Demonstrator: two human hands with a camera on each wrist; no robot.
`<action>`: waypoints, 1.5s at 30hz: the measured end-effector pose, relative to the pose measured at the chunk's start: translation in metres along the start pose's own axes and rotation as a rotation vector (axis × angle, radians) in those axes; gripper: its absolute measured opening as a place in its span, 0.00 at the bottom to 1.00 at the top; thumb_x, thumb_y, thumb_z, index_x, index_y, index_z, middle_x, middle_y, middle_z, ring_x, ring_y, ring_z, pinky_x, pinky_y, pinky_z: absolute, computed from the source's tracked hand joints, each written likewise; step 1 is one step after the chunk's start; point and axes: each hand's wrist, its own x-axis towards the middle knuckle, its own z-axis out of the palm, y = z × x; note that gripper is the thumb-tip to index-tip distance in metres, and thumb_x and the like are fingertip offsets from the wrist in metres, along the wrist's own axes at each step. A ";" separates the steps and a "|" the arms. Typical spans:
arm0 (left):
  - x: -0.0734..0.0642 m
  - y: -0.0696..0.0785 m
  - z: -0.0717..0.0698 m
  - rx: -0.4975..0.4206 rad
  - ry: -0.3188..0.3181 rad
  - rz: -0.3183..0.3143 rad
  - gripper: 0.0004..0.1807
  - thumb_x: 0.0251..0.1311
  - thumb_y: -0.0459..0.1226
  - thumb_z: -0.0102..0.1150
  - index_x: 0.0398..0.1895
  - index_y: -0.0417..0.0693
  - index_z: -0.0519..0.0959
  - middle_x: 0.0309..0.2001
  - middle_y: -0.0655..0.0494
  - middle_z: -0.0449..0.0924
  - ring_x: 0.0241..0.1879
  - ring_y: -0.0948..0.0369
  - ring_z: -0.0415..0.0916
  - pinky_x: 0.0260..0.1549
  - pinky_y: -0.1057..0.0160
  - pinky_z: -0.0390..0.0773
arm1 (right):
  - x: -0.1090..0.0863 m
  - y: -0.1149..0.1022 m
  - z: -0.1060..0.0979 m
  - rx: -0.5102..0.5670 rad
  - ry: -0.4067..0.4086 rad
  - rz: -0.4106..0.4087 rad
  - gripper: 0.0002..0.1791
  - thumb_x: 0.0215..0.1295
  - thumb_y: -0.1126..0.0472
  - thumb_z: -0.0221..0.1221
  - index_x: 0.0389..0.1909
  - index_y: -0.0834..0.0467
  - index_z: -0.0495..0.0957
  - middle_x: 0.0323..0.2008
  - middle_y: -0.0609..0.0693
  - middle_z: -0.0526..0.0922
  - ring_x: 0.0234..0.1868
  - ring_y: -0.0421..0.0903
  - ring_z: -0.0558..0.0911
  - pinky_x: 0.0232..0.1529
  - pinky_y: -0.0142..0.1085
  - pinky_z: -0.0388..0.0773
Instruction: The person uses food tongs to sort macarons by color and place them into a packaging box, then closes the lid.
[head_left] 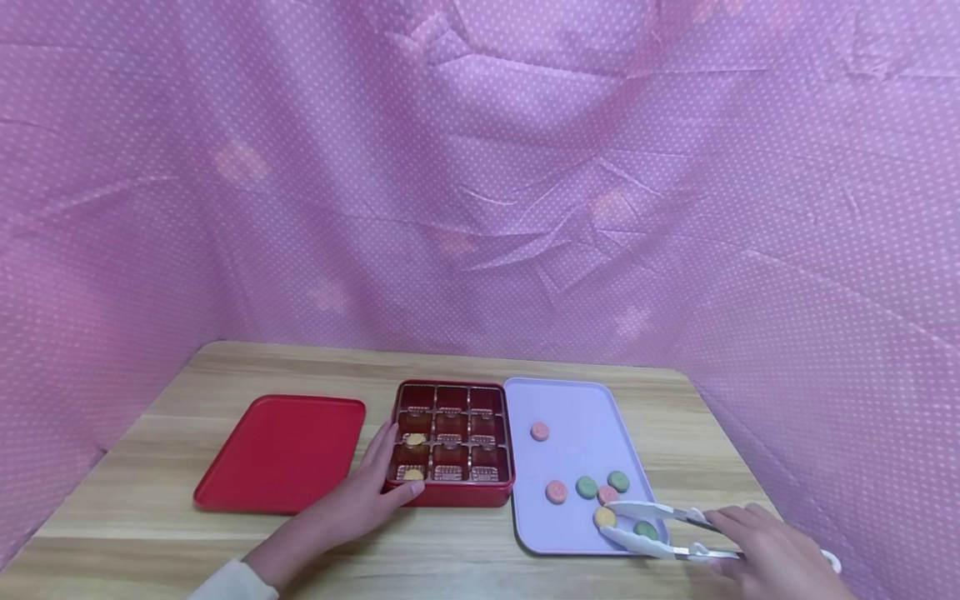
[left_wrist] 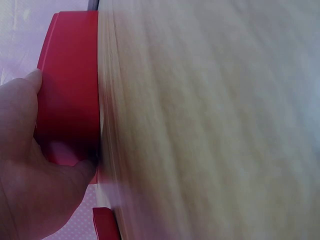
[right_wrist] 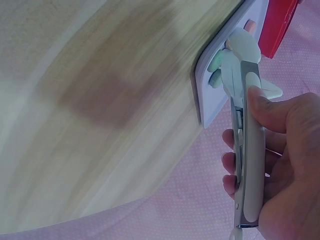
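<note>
- Got the right hand (head_left: 780,554) at lower right of the head view, with its grip curled snugly round the tongs (head_left: 648,510); in the right wrist view, thumb on one arm and fingertips hooked round the other.
- Decent gap between the tong tips, with a yellow disc (head_left: 604,517) in it. Can't tell if actually pinched.
- Look for that disc on the lilac tray (head_left: 573,400), toward lower right of the frame, just below a pink disc (head_left: 607,495).
- Also on the tray: two more pink discs (head_left: 540,431), one high and one low toward the left, plus three green discs (head_left: 587,487), the lowest near the tongs.
- Left hand (head_left: 363,500), lower left of centre: loose, spread grip, with fairly straight fingers along the left side of the box (head_left: 450,497) and thumb at its near left corner.
- Box at mid-frame, right against the tray, with nine compartments. Two yellow pieces (head_left: 415,439) in the left column, middle and bottom rows.
- Red lid (head_left: 281,454) flat on the wooden desk (head_left: 420,558), left of frame, apart from the box.
- Pink dotted cloth (head_left: 480,183) across the top.
</note>
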 end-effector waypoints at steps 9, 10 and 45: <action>0.000 0.000 -0.001 0.005 -0.003 -0.005 0.58 0.64 0.66 0.55 0.83 0.56 0.31 0.82 0.52 0.23 0.77 0.37 0.43 0.68 0.32 0.60 | -0.002 0.002 0.003 -0.012 0.027 0.002 0.30 0.43 0.50 0.77 0.51 0.50 0.85 0.43 0.35 0.84 0.40 0.35 0.79 0.31 0.30 0.76; 0.000 0.000 -0.001 0.005 -0.004 -0.006 0.58 0.64 0.66 0.55 0.82 0.56 0.31 0.82 0.52 0.23 0.77 0.37 0.43 0.68 0.32 0.60 | -0.002 0.001 0.003 -0.013 0.026 0.003 0.29 0.44 0.50 0.77 0.51 0.51 0.85 0.43 0.35 0.84 0.40 0.35 0.79 0.31 0.30 0.76; 0.001 -0.001 0.001 0.010 0.006 -0.007 0.59 0.63 0.66 0.56 0.82 0.57 0.31 0.82 0.51 0.23 0.77 0.35 0.46 0.68 0.32 0.60 | 0.044 -0.058 -0.010 0.120 0.391 -0.181 0.31 0.45 0.52 0.78 0.53 0.57 0.85 0.46 0.44 0.87 0.45 0.47 0.85 0.41 0.46 0.83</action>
